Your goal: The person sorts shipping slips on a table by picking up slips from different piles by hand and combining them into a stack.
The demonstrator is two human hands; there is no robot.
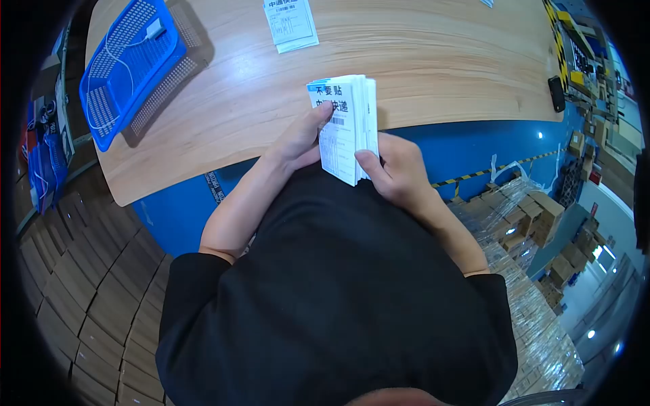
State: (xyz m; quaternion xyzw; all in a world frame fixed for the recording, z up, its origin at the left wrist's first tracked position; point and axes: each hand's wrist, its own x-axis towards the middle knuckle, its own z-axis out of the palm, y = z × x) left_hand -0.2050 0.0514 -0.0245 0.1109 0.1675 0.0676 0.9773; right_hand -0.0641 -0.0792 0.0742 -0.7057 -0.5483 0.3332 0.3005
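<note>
A thick stack of printed paper slips [338,142], with large dark characters and a barcode on its front, is held upright at the table's near edge. My left hand [305,137] grips its left side, thumb lying across the printed face. On the lower right, my right hand [396,169] clasps the stack with its thumb against the edge and its fingers behind, mostly hidden. Farther back on the table lies a smaller pile of similar printed slips [291,26].
A blue plastic basket [128,74] with a white charger and cable stands on the wooden table [460,68] at left. A small black object [556,93] lies at the right edge. Stacked cartons [521,210], partly film-wrapped, stand right; brown boxes [88,298] fill the lower left.
</note>
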